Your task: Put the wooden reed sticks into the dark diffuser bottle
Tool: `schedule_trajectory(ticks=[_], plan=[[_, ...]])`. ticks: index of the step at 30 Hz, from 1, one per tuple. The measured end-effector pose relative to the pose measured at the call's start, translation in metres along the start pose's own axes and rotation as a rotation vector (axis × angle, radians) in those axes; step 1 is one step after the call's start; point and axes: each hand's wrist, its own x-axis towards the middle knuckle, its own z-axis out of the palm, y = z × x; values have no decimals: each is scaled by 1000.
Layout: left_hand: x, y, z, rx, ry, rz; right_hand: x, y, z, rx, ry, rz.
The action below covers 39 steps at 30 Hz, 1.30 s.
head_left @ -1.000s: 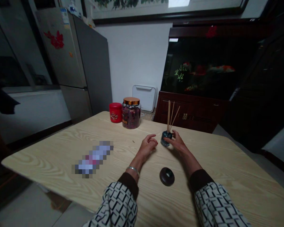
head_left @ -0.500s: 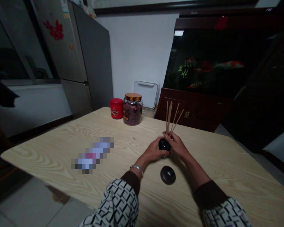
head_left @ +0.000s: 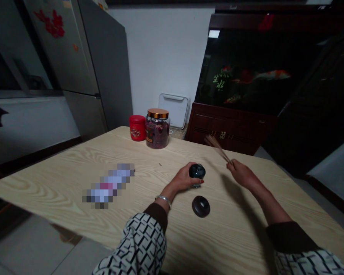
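Observation:
My left hand (head_left: 184, 179) is wrapped round a small dark round bottle (head_left: 196, 171) that stands on the pale wooden table (head_left: 74, 172). My right hand (head_left: 242, 173) is off to the right of the bottle, closed on a bundle of thin wooden reed sticks (head_left: 218, 148) that point up and to the left; they look blurred by motion. A dark round lid (head_left: 201, 206) lies flat on the table just in front of the bottle, between my forearms.
A glass jar with a copper lid (head_left: 157, 128) and a red tin (head_left: 137, 127) stand at the table's far edge. A blurred-out flat packet (head_left: 109, 185) lies left of my hands. A fridge (head_left: 83, 65), a fish tank (head_left: 246, 72) and a white appliance (head_left: 173, 110) stand behind.
My right hand has pulled the sticks out of the bottle and carried them to the right. My left hand has closed round the bottle and holds it in place.

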Motion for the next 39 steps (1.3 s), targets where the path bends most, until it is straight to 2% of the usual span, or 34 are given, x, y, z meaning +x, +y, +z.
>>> schedule_trajectory(ticks=[2,4,8,13,16,18,21,24,26,29,31,34,37,39], plan=[[0,0,0,1,-6,-1,-23,27,14,-325,-138,21],[0,0,0,-2,-11,4,-45,42,27,-462,-200,25],[0,-1,0,11,3,4,-69,43,35,-575,-131,-52],[1,-2,0,10,-14,12,-68,37,32,-622,-82,-139],[2,-2,0,-6,-22,11,-71,26,28,-484,-18,-179],[2,-3,0,0,-22,17,-78,9,23,-301,-32,-222],[2,-2,0,8,-13,14,-91,-26,16,-44,-248,-331],[1,-1,0,12,-14,6,-103,-55,17,-16,-433,-470],[1,0,0,14,-17,2,-107,-64,23,-59,-488,-495],[0,0,-1,6,-28,12,-110,-62,31,-57,-512,-484],[1,-1,-1,-18,-36,14,-108,-59,30,41,-485,-468],[1,-1,0,-36,-51,6,-97,-57,20,319,-356,-401],[0,5,-4,-59,-40,-15,-76,-56,14,661,-156,-333],[-3,14,-9,-82,23,-9,-62,-53,20,873,17,-284]])
